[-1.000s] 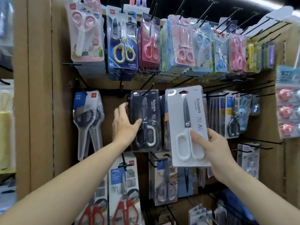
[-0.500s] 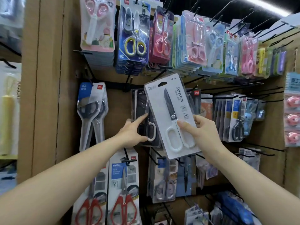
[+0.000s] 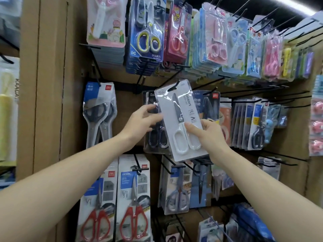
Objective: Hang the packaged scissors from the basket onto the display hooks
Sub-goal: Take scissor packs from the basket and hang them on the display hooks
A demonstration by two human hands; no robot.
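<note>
Since the earlier frame, the white scissors pack has risen and tilted, bringing its hang hole up to the tip of the black hook at its 12 o'clock. The right hand pinches the pack's 4 o'clock corner, thumb in front. The left hand rests loosely spread fingers on the black pack behind, at 9 o'clock. The card likely wants levelling first, then a straight push back. Room is tight: a dark pack sits close at 3 o'clock, and upper rows overhang at 12.
</note>
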